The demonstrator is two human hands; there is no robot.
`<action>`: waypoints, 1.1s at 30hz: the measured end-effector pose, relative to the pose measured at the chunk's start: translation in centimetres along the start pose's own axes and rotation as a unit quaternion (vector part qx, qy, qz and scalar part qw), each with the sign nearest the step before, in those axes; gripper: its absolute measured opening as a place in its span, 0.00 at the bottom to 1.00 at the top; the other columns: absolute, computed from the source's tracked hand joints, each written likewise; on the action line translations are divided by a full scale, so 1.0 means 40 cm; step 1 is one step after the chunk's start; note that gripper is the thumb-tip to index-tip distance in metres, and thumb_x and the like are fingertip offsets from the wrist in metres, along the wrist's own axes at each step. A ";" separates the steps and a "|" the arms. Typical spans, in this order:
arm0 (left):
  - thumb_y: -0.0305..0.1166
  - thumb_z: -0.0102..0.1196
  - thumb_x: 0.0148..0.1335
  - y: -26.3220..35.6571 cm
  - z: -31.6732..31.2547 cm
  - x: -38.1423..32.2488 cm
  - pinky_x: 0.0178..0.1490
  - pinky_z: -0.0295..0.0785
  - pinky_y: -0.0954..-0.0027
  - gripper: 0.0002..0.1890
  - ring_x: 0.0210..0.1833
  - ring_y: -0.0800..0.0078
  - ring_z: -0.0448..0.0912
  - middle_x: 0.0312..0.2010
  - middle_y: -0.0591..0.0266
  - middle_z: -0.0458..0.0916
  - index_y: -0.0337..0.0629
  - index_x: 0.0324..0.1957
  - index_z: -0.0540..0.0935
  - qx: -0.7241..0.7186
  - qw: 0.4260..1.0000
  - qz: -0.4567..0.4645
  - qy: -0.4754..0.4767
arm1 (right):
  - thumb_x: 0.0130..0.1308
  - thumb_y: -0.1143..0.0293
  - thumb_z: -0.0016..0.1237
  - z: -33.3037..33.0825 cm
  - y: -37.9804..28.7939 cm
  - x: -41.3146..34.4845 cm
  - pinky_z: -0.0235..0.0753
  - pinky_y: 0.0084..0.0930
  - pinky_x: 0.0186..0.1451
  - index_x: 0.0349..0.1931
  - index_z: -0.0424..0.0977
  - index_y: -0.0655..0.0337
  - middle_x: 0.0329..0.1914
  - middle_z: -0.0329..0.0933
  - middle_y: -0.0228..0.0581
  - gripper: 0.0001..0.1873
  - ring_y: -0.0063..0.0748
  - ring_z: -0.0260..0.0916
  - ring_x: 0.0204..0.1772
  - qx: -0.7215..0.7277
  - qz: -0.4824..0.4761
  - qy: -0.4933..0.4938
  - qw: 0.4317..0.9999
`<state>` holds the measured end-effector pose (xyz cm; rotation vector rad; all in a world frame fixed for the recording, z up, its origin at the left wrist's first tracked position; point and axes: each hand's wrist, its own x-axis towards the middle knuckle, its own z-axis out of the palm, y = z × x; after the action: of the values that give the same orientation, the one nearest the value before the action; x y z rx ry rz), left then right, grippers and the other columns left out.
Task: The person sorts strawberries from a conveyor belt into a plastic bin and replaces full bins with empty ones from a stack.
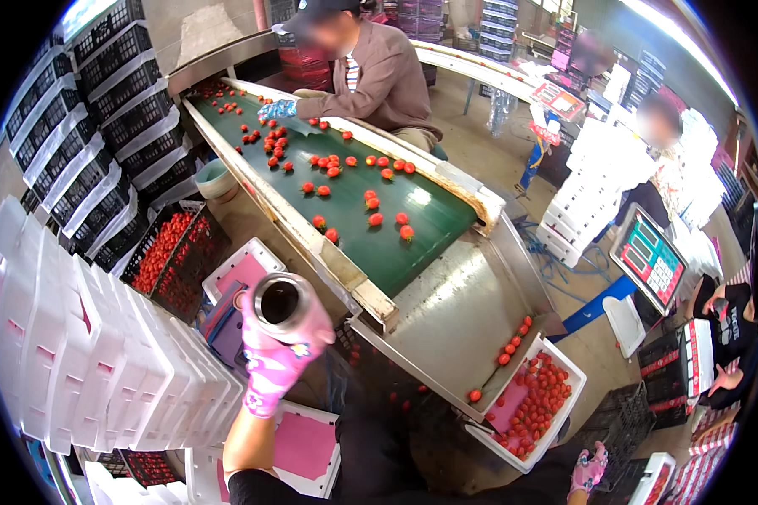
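My left hand (281, 347), in a pink flowered glove, is closed around an open metal flask (279, 303) with dark contents or a dark inside. It is raised beside the near edge of a green conveyor belt (354, 233). My right hand (589, 470), in a matching glove, is low at the right, near a black plastic crate (622, 416); its fingers look partly spread and I see nothing in them. Small red tomatoes (371, 203) lie scattered on the belt. More tomatoes fill much of a white tray (581, 372) at the end of the metal chute (455, 315).
Stacked white crates (101, 353) stand at the left, behind them black crates (123, 88). A black crate of tomatoes (164, 252) sits beside the belt. A co-worker (379, 76) reaches over the belt's far side. A digital scale (649, 259) stands at the right; other people are beyond.
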<state>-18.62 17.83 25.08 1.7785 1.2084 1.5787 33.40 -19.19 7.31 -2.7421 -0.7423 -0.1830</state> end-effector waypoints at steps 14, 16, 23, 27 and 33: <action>0.35 0.71 0.40 0.432 0.315 -0.156 0.41 0.74 0.63 0.22 0.37 0.58 0.79 0.36 0.57 0.79 0.40 0.38 0.78 -0.128 0.881 0.215 -0.402 | 0.59 0.69 0.49 -0.051 0.071 -0.035 0.67 0.39 0.61 0.53 0.70 0.59 0.50 0.75 0.49 0.20 0.50 0.70 0.56 0.113 0.043 0.032 0.992; 0.35 0.73 0.40 0.465 0.347 -0.175 0.46 0.75 0.60 0.30 0.43 0.54 0.79 0.42 0.53 0.79 0.38 0.47 0.75 -0.178 0.846 0.247 -0.438 | 0.58 0.72 0.49 -0.056 0.088 -0.043 0.68 0.37 0.60 0.53 0.69 0.61 0.50 0.75 0.49 0.20 0.48 0.71 0.55 0.132 0.052 0.030 0.989; 0.36 0.72 0.40 0.539 0.404 -0.227 0.54 0.73 0.51 0.33 0.50 0.48 0.76 0.47 0.49 0.75 0.38 0.50 0.73 -0.194 0.796 0.343 -0.460 | 0.59 0.73 0.49 -0.063 0.129 -0.073 0.69 0.37 0.60 0.52 0.70 0.62 0.50 0.75 0.49 0.19 0.47 0.71 0.55 0.179 0.067 0.051 0.980; 0.33 0.70 0.43 0.577 0.408 -0.235 0.56 0.72 0.49 0.28 0.55 0.47 0.73 0.52 0.47 0.74 0.39 0.48 0.75 -0.201 0.789 0.362 -0.453 | 0.59 0.73 0.49 -0.068 0.144 -0.080 0.69 0.37 0.60 0.52 0.70 0.62 0.50 0.74 0.48 0.19 0.48 0.70 0.56 0.179 0.064 0.050 0.981; 0.23 0.65 0.43 0.631 0.443 -0.252 0.59 0.68 0.38 0.25 0.58 0.47 0.72 0.53 0.48 0.73 0.41 0.48 0.76 -0.266 0.775 0.413 -0.398 | 0.59 0.71 0.49 -0.072 0.158 -0.092 0.69 0.38 0.59 0.52 0.70 0.62 0.49 0.74 0.48 0.19 0.48 0.70 0.55 0.194 0.067 0.065 0.977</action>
<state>6.36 0.29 36.07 2.2665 -0.4593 1.0715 33.36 -27.05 7.78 -2.3724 -0.4935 -0.1663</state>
